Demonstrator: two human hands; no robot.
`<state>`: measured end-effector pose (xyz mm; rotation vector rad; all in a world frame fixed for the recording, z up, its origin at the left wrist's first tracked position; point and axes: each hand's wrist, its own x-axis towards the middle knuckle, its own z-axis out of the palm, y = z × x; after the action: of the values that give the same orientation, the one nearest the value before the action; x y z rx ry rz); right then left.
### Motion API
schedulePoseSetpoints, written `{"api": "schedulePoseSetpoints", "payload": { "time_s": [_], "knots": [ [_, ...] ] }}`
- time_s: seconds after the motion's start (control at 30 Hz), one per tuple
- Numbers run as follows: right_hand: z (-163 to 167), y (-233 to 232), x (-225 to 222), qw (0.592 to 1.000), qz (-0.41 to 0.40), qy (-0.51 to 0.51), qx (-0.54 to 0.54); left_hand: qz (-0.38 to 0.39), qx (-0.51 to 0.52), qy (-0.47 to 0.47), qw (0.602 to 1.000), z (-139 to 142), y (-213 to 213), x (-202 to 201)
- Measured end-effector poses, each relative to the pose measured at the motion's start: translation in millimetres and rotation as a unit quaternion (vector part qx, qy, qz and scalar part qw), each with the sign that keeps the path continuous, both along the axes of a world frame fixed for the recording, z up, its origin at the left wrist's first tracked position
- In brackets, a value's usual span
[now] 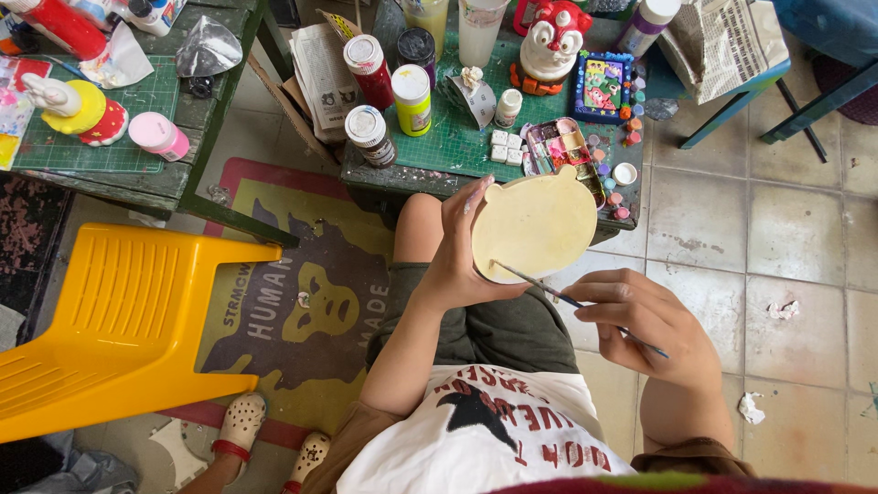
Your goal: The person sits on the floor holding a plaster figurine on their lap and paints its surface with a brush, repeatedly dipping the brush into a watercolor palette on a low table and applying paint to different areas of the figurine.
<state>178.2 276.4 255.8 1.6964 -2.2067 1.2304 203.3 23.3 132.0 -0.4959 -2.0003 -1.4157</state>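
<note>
A yellow plastic chair [119,320] lies tipped on the tiled floor at the far left, partly over a printed rug [302,311] that spreads beneath the seated person's knees. Ahead stands a low table topped with a green cutting mat [457,137], crowded with paint bottles [412,99], a painted lion-head figure [553,46] and a small paint palette [562,146] near its front edge. A second table [137,174] at the upper left carries a pink pot and a yellow and red figure. Over the lap, just in front of the palette, the left hand [457,261] holds up a cream, unpainted rounded figure [535,224] with two small ear bumps on top; its fingers are curled around the left edge and clamped on it, thumb beneath. The right hand [649,325] sits lower and to the right, its fingers pinched together on a thin paintbrush [572,300], held like a pen. The brush slants up to the left, and its tip touches the lower edge of the cream figure, close to the left thumb. Crumpled scraps of paper [785,311] lie on the tiles to the right.
</note>
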Motion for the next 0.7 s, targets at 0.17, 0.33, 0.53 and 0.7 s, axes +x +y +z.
{"api": "schedulePoseSetpoints", "payload": {
  "time_s": [0.17,0.33,0.53,0.7],
  "knots": [
    [-0.6,0.7,0.8,1.0,-0.013,-0.007,-0.015,0.02,-0.014,0.018,1.0,-1.9,-2.4,0.8],
    [0.5,-1.7,-0.3,0.999,0.03,0.004,-0.007,0.012,-0.007,0.016,1.0,-0.4,-4.4,0.1],
    [0.2,-4.6,1.2,1.0,0.02,0.011,0.002,0.052,-0.027,0.032,0.998,6.9,-3.3,0.7],
    [-1.5,-7.8,0.6,0.999,-0.027,0.009,-0.014,0.053,-0.016,0.015,0.998,6.7,-3.0,2.7]
  ]
}}
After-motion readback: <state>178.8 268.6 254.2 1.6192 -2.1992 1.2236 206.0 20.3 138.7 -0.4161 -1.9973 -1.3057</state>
